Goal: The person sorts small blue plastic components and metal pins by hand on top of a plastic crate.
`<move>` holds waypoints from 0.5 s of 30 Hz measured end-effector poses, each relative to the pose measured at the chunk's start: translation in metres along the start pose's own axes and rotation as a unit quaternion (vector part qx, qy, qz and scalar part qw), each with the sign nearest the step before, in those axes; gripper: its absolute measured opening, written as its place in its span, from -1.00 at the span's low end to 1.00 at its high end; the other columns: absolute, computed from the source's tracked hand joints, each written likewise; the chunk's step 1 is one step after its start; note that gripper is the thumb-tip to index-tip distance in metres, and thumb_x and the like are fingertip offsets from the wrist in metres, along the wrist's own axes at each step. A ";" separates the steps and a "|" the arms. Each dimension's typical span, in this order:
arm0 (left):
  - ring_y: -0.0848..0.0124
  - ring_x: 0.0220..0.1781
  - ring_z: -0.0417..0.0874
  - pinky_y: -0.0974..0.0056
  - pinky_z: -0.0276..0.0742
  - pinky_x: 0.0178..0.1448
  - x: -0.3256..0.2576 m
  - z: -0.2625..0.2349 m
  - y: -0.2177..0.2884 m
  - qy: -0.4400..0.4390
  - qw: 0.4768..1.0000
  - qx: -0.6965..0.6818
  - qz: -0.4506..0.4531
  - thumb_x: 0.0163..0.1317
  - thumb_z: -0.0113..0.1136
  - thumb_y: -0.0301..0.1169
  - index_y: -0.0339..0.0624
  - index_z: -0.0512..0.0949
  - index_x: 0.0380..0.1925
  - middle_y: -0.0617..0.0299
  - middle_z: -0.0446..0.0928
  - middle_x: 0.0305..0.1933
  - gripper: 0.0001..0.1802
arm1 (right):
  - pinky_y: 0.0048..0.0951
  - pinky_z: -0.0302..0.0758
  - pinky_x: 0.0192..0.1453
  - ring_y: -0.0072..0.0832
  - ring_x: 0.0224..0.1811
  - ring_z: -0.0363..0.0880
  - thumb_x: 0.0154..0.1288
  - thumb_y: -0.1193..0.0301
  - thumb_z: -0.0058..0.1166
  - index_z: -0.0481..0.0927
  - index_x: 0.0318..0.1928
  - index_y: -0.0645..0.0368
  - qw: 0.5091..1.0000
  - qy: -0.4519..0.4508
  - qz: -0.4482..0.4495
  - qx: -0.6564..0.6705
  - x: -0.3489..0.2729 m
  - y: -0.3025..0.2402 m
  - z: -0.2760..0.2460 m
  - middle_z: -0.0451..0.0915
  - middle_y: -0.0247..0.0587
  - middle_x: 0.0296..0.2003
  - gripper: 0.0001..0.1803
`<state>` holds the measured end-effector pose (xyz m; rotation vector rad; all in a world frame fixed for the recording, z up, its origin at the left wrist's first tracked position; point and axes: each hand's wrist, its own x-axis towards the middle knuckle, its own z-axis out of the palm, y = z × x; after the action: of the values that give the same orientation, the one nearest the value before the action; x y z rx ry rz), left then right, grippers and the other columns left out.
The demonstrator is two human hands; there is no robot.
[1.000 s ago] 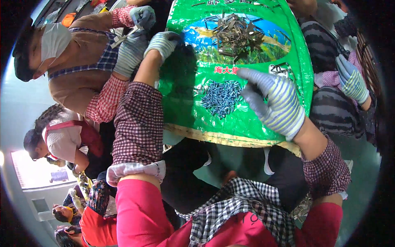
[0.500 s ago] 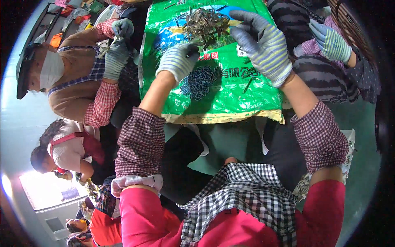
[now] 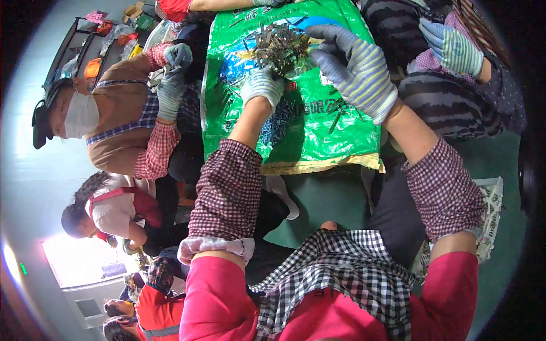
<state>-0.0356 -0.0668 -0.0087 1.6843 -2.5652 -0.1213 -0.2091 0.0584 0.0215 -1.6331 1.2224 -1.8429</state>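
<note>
My left hand (image 3: 263,88), in a striped knit glove with a dark palm, reaches to the near edge of a heap of thin dark strips (image 3: 278,45). Its fingertips are hidden against the heap, so whether they grip a strip cannot be seen. Right of the heap, my right hand (image 3: 358,71) wears a matching glove; thumb and fingers are curved with a gap between them, and nothing shows in it. Partly behind my left wrist lies a pile of small dark blue pieces (image 3: 277,124). Both piles rest on a green printed plastic sheet (image 3: 347,145).
A few loose strips (image 3: 334,122) lie on the sheet. Co-workers sit close by: a masked person (image 3: 122,108) at left, a gloved hand (image 3: 455,48) at right, and a red sleeve (image 3: 173,8) at the far edge. A white tray (image 3: 489,216) of pale strips stands on the floor at right.
My left hand has moved right and forward, from beside the blue pile to the strip heap. My right hand has shifted slightly left. A co-worker's red sleeve and arm have appeared at the far edge.
</note>
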 end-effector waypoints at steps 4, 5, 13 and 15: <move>0.05 -0.15 0.57 0.13 0.48 -0.10 -0.004 0.000 -0.002 -0.004 1.000 0.014 0.001 0.03 0.13 -0.22 -0.06 0.57 -0.19 -0.03 0.56 -0.22 -0.67 | -0.46 0.50 -0.20 -0.45 -0.33 0.57 0.17 0.47 0.07 0.50 -0.06 0.16 1.000 0.010 -0.017 -0.016 0.001 0.005 -0.004 0.59 -0.13 -0.33 -0.71; 0.04 -0.16 0.57 0.13 0.47 -0.10 -0.006 -0.001 -0.006 -0.002 1.000 0.001 0.024 0.04 0.13 -0.22 -0.06 0.57 -0.19 -0.04 0.56 -0.22 -0.67 | -0.44 0.50 -0.19 -0.42 -0.32 0.57 0.17 0.47 0.07 0.50 -0.07 0.16 1.000 0.014 -0.015 -0.006 0.001 0.005 -0.005 0.59 -0.12 -0.32 -0.72; 0.47 -0.36 0.54 0.37 0.45 -0.20 -0.022 -0.001 -0.019 0.039 0.963 -0.267 0.027 0.08 0.16 -0.47 -0.29 0.57 -0.28 0.16 0.62 -0.35 -0.80 | -0.34 0.50 -0.20 -0.20 -0.32 0.58 0.15 0.41 0.08 0.55 -0.13 0.11 0.995 -0.007 -0.051 -0.088 0.001 0.006 -0.006 0.59 -0.03 -0.31 -0.76; 0.47 -0.34 0.56 0.37 0.47 -0.18 -0.039 -0.004 -0.019 0.057 0.956 -0.285 0.040 0.09 0.13 -0.48 -0.28 0.56 -0.29 0.15 0.61 -0.34 -0.82 | -0.35 0.50 -0.21 -0.20 -0.33 0.58 0.16 0.41 0.08 0.57 -0.16 0.11 0.994 -0.005 -0.032 -0.102 0.003 0.008 -0.003 0.59 -0.03 -0.33 -0.79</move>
<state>-0.0028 -0.0390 -0.0078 1.3207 -2.2086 -0.6654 -0.2144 0.0532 0.0172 -1.8061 1.4087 -1.7961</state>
